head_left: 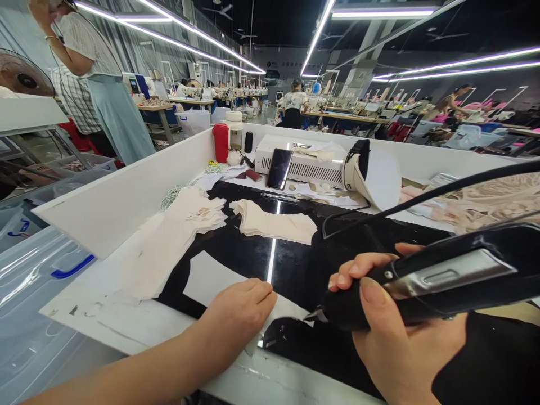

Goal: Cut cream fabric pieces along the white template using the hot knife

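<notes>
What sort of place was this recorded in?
Probably a garment factory floor: rows of what look like sewing machines behind, long strip lights overhead, and stacks of cut cream pieces on the workbench.

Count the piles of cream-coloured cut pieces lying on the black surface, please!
2: a bigger pile overlapping the black surface's left edge, and a smaller pile beyond the left hand. Lower pieces are mostly hidden.

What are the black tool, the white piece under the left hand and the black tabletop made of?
Tool: probably hard plastic, smooth, with a strip that looks like metal from its silvery sheen.
Piece: matte, thin, perhaps fabric or foam; I can't tell which.
Tabletop: glossy, maybe glass or plastic, as it mirrors a bright streak.
</notes>
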Available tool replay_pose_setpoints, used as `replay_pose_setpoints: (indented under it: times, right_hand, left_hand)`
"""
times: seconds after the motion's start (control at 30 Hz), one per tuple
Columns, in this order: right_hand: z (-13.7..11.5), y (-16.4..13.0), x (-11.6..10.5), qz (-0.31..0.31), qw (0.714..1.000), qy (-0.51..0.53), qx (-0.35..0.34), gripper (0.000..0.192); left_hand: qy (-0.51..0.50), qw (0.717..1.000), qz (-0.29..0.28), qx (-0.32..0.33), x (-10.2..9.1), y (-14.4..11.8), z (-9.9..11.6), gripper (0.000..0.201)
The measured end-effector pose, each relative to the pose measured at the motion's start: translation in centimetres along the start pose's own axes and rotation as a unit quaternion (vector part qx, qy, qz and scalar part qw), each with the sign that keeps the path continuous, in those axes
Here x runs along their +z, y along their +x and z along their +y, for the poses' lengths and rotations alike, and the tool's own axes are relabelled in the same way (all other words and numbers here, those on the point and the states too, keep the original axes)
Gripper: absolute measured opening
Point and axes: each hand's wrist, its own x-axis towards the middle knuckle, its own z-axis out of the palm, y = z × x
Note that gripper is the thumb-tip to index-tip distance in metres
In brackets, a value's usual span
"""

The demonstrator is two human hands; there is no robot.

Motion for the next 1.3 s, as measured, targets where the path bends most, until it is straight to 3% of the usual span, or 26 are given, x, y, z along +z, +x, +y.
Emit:
replay_pose_setpoints:
  times: [0.27, 0.37, 0.4, 0.53, 0.63, 0.97, 1.3]
  right_hand:
    - [-0.1, -0.3, 0.2, 0.001, 1.0, -0.005, 0.0, 0.047]
    - [-0.2, -0.3, 0.3, 0.003, 1.0, -0.004, 0.002, 0.046]
    - [-0.2, -0.3, 0.3, 0.004, 1.0, -0.004, 0.004, 0.046]
    - [-0.3, -0.3, 0.5, 0.0, 1.0, -0.006, 0.002, 0.046]
    - [-0.3, -0.3, 0.4, -0.004, 1.0, -0.002, 0.0, 0.045]
    - [-0.4, -0.4, 0.1, -0.001, 1.0, -0.006, 0.018, 0.046]
    - [-0.1, 0.4, 1.3, 0.008, 1.0, 0.023, 0.016, 0.048]
  left_hand:
    - [0.061, 0.998, 0.029, 0.001, 0.9, 0.4, 0.4, 0.026]
    - [0.082, 0.996, 0.02, 0.001, 0.7, 0.8, 1.0, 0.009]
    - [0.088, 0.996, 0.021, -0.001, 0.7, 0.9, 1.3, 0.014]
    - [0.108, 0.993, 0.051, -0.006, 0.9, 0.9, 2.2, 0.067]
    - [0.122, 0.99, 0.069, 0.0, 1.5, 0.5, 2.7, 0.084]
    - [0.143, 0.988, 0.055, 0.0, 2.5, -0.2, 3.5, 0.093]
    - [0.118, 0.993, 0.023, -0.019, 2.8, -1.7, 4.8, 0.102]
